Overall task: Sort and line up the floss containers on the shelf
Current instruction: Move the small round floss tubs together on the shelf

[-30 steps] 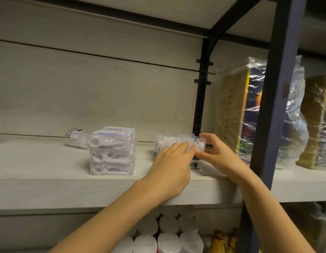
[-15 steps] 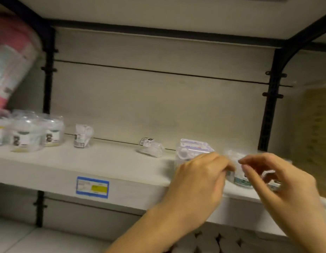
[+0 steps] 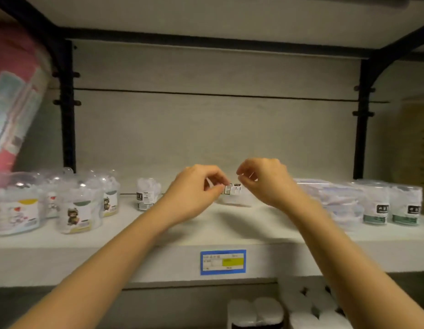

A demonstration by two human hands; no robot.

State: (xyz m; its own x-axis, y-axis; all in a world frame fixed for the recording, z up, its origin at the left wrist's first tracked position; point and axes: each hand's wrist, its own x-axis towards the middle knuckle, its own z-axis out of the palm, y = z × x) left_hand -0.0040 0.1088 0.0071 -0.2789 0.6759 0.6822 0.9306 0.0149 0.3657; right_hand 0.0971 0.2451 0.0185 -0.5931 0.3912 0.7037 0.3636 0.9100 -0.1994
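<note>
While both forearms reached over the front lip of the shelf [image 3: 158,262], the left hand [image 3: 194,193] sat just short of the small toppled floss container [image 3: 233,192], its curled fingers bunched with the fingertips at the container's labelled end; whether they truly pinched it was hard to tell through the blur. The right hand [image 3: 265,184] hovered just to the other side, fingers loosely curled and apart, touching nothing visible. The container lay between the two hands and slightly beyond them, on its side, long axis running left to right. The left hand was the nearer. Further left of that hand stood a lone upright container [image 3: 147,194], then the clustered tubs [image 3: 80,210]; beyond the right hand sat the flat stacked packs [image 3: 334,198] and two labelled tubs [image 3: 393,205].
</note>
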